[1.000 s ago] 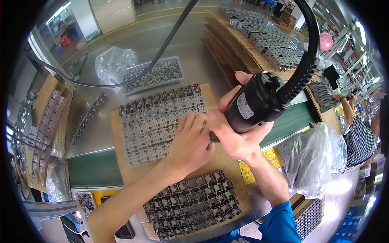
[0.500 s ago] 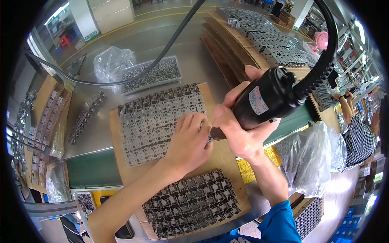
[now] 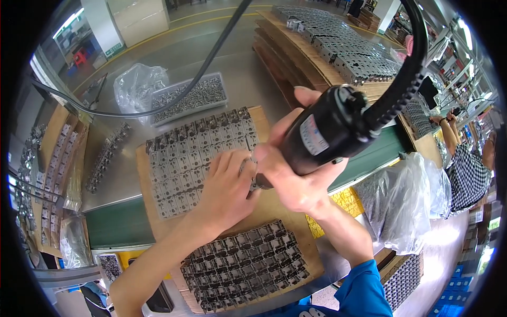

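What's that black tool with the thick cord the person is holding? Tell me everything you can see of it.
The black tool is a smooth, glossy cylinder, plastic by the look of it, with a pale label on its side. A ribbed black cord leaves its upper end and curves up out of view. It tilts, lower tip pointing down-left toward the grid of small grey metal parts on a cardboard sheet. The right hand wraps around it; the left hand lies flat on the parts beside its tip, which is hidden.
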{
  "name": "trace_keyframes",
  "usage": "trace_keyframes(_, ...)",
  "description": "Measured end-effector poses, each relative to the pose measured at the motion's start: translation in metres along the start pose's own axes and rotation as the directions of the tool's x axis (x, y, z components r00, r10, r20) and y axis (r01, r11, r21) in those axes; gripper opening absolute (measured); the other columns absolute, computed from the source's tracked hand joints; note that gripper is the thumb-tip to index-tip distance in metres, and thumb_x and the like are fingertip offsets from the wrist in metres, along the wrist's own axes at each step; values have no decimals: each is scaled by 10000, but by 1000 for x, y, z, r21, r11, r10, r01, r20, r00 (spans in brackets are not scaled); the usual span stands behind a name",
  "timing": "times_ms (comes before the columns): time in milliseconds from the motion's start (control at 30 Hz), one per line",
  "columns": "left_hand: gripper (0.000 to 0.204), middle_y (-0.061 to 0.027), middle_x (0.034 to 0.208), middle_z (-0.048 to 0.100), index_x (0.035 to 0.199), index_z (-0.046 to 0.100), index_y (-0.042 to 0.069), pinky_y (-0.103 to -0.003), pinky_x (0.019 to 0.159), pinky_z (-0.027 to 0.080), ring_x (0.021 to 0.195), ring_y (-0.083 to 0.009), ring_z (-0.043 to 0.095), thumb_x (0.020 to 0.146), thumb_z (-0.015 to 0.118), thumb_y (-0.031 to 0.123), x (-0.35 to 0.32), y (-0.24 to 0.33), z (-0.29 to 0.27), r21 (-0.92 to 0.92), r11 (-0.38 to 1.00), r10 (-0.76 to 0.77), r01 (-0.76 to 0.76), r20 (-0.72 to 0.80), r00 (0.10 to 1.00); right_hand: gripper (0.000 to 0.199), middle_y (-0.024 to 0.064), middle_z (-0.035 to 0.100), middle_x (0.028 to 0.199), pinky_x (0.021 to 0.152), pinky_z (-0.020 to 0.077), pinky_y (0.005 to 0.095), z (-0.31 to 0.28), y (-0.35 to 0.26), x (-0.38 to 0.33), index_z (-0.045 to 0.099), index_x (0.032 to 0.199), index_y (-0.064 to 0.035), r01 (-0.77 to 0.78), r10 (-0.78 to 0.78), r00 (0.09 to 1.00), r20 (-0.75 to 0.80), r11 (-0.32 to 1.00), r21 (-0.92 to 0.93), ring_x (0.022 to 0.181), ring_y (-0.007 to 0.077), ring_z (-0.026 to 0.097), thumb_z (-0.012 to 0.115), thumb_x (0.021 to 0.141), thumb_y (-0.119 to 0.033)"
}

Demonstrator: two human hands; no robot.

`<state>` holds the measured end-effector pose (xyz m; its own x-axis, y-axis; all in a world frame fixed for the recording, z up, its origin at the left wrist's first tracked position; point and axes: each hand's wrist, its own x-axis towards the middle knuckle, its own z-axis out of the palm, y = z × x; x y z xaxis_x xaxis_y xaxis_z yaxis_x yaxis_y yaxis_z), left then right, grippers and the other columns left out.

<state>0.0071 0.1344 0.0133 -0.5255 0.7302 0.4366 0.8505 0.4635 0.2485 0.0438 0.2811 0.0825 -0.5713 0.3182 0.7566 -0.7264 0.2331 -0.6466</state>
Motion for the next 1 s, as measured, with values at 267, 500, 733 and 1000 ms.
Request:
trace_keyframes(267,443,-163,1166,504,1107,563,-25,-463,1031,393,1158,-355,488,707,694,114,-3,-3,-3,-108,994,-21,29,74,997,720,45,613,710,555,456,238,5,2,-5,392,1323,107,7,-4,998,66,999,-51,582,107,586,757,706,40)
trace_keyframes(500,407,-175,1151,509,1074,571,-60,-455,1027,403,1151,-355,494,715,674,103,-4,-2,3,-46,999,-13,14,19,1000,731,40,610,708,560,459,240,8,3,-8,380,1322,113,-24,24,999,41,1000,-17,571,105,574,763,706,23)
trace_keyframes(733,463,-180,1177,502,1147,547,-43,-464,1041,390,1174,-363,480,731,671,120,-4,-4,0,-94,995,-31,38,73,997,734,44,606,708,577,461,240,10,2,-5,379,1313,128,-23,23,999,35,1000,-3,585,103,573,766,699,14)
trace_keyframes(1000,511,-195,1157,501,1195,526,-42,-477,1039,389,1151,-378,483,726,655,113,-4,-5,-2,-173,984,-35,46,68,997,728,48,605,708,582,443,238,13,0,-5,391,1311,136,8,1,995,97,996,-92,601,95,550,759,695,13)
